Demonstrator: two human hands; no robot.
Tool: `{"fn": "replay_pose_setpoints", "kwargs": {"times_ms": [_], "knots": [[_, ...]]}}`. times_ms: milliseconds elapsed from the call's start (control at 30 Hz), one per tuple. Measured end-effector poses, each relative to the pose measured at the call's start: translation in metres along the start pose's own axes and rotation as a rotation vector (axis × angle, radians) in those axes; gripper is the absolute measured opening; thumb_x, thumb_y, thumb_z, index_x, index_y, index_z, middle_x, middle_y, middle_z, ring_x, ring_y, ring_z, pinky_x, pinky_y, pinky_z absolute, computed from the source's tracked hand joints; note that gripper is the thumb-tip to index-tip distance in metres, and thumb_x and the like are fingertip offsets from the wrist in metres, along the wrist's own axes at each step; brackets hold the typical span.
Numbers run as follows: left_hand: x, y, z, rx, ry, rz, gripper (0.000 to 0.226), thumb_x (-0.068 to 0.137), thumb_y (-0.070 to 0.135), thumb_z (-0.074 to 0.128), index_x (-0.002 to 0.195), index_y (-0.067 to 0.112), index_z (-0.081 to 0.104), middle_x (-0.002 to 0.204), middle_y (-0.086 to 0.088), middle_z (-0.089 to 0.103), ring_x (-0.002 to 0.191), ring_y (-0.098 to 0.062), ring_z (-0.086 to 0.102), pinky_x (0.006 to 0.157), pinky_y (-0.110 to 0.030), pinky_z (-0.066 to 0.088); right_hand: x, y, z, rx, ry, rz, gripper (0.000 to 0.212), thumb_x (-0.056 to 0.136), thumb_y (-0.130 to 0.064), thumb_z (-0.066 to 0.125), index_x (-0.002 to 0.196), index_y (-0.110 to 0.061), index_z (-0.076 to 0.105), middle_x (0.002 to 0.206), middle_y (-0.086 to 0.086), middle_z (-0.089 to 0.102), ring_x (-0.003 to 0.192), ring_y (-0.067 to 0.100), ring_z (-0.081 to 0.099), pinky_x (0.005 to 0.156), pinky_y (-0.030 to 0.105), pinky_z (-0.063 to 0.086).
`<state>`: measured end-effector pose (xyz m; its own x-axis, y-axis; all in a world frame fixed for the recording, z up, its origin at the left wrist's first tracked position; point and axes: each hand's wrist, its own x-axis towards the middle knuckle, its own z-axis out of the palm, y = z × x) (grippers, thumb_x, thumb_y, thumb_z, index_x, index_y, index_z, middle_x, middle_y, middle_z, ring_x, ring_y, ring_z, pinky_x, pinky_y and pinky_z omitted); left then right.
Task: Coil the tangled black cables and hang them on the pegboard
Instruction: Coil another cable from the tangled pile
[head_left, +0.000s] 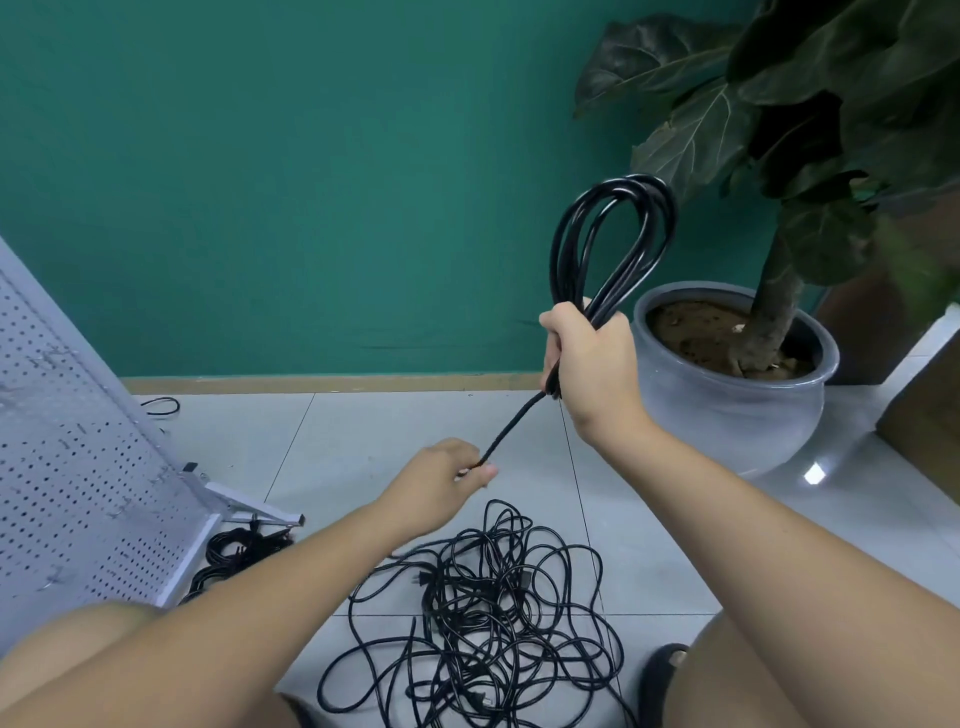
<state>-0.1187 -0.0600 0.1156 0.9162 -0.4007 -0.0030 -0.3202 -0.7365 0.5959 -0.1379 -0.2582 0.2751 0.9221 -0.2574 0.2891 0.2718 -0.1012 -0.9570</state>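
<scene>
Slippage threatens the coil (613, 234) clenched in the right hand (592, 364) if the left hand (441, 483), pinching its taut tail (511, 426), tugs hard enough to spring the loops

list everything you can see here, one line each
coiled cable: one, black, raised in front of the wall, tail running down-left
tangled cables: one heap, black, floor below the hands
cable bundles: at least two, black, floor at the pegboard's foot
pegboard: one, white, standing at left
pot: one, grey, right, holding soil
plant: one, dark green, in the pot
wall: green, behind
floor: pale tiles
shoe: one, black, lower right
right hand: grips the coil's base
left hand: pinches the cable's tail
</scene>
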Motion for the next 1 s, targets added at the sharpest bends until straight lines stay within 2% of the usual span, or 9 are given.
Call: {"fn": "replay_pose_setpoints", "kwargs": {"times_ms": [100, 200, 333, 400, 500, 633, 800, 900, 1000], "knots": [[-0.017, 0.04, 0.005, -0.17, 0.005, -0.01, 0.041, 0.113, 0.043, 0.045, 0.087, 0.022, 0.069, 0.101, 0.006, 0.071, 0.099, -0.008, 0.064, 0.092, -0.032, 0.046, 0.003, -0.003, 0.001, 0.034, 0.038, 0.014, 0.045, 0.081, -0.024, 0.057, 0.067, 0.01, 0.031, 0.067, 0.034, 0.023, 0.061, 0.05, 0.03, 0.054, 0.05, 0.035], [-0.036, 0.069, 0.017, -0.269, -0.192, -0.078, 0.041, 0.114, 0.05, 0.038, 0.094, 0.024, 0.064, 0.095, 0.005, 0.079, 0.086, -0.023, 0.069, 0.087, -0.039, 0.053, 0.005, -0.001, 0.002, 0.052, 0.1, 0.03, 0.039, 0.083, -0.019, 0.056, 0.067, 0.005, 0.03, 0.067, 0.029, 0.021, 0.064, 0.043, 0.023, 0.049, 0.029, 0.032], [-0.055, 0.102, 0.022, -0.299, -0.338, -0.069, 0.033, 0.113, 0.046, 0.042, 0.091, 0.024, 0.052, 0.066, 0.004, 0.063, 0.058, -0.015, 0.06, 0.069, -0.033, 0.053, 0.013, 0.013, 0.002, -0.144, 0.094, 0.01, 0.041, 0.09, -0.014, 0.056, 0.069, -0.022, 0.021, 0.058, -0.004, 0.021, 0.063, 0.023, 0.019, 0.057, 0.037, 0.023], [-0.06, 0.113, 0.012, -0.215, -0.25, -0.022, 0.032, 0.112, 0.044, 0.048, 0.091, 0.02, 0.053, 0.068, 0.01, 0.056, 0.052, -0.002, 0.048, 0.059, -0.025, 0.043, 0.021, 0.021, -0.003, -0.294, 0.081, 0.017, 0.042, 0.092, -0.018, 0.056, 0.068, -0.023, 0.023, 0.054, -0.011, 0.023, 0.056, 0.016, 0.019, 0.055, 0.033, 0.023], [-0.063, 0.117, -0.026, -0.146, -0.078, 0.092, 0.034, 0.106, 0.043, 0.061, 0.084, 0.017, 0.058, 0.064, 0.01, 0.053, 0.055, -0.004, 0.044, 0.057, -0.025, 0.037, 0.032, 0.029, -0.012, -0.522, 0.01, 0.046, 0.041, 0.101, -0.034, 0.054, 0.069, -0.021, 0.033, 0.06, -0.006, 0.043, 0.052, 0.014, 0.034, 0.052, 0.033, 0.028], [-0.061, 0.117, -0.089, -0.499, 0.101, 0.119, 0.043, 0.098, 0.036, 0.077, 0.068, 0.012, 0.056, 0.06, 0.002, 0.044, 0.059, -0.013, 0.039, 0.056, -0.029, 0.031, 0.033, 0.037, -0.015, -0.699, -0.139, -0.024, 0.043, 0.107, -0.061, 0.047, 0.081, -0.027, 0.05, 0.077, 0.0, 0.062, 0.075, 0.007, 0.055, 0.059, 0.03, 0.037], [-0.053, 0.113, -0.136, -0.867, 0.366, 0.153, 0.038, 0.088, 0.023, 0.083, 0.065, 0.015, 0.053, 0.056, -0.004, 0.039, 0.055, -0.019, 0.031, 0.055, -0.028, 0.029, 0.01, 0.032, 0.005, -0.657, -0.354, -0.053, 0.057, 0.108, -0.068, 0.038, 0.074, -0.024, 0.048, 0.072, -0.003, 0.059, 0.073, 0.019, 0.055, 0.064, 0.035, 0.039], [-0.044, 0.102, -0.151, -0.803, 0.507, 0.13, 0.035, 0.09, 0.028, 0.084, 0.07, 0.016, 0.058, 0.064, -0.005, 0.041, 0.06, -0.021, 0.033, 0.058, -0.033, 0.027, -0.016, 0.027, 0.02, -0.565, -0.455, -0.094, 0.072, 0.11, -0.069, 0.024, 0.072, -0.012, 0.047, 0.063, 0.006, 0.055, 0.065, 0.024, 0.051, 0.063, 0.038, 0.04], [-0.036, 0.098, -0.149, -0.575, 0.657, 0.15, 0.027, 0.09, 0.032, 0.084, 0.075, 0.021, 0.064, 0.088, 0.002, 0.054, 0.079, -0.012, 0.052, 0.072, -0.023, 0.04, -0.037, 0.025, 0.034, -0.467, -0.499, -0.068, 0.097, 0.097, -0.083, 0.009, 0.078, 0.0, 0.056, 0.065, 0.012, 0.062, 0.066, 0.03, 0.055, 0.068, 0.041, 0.045]]}}
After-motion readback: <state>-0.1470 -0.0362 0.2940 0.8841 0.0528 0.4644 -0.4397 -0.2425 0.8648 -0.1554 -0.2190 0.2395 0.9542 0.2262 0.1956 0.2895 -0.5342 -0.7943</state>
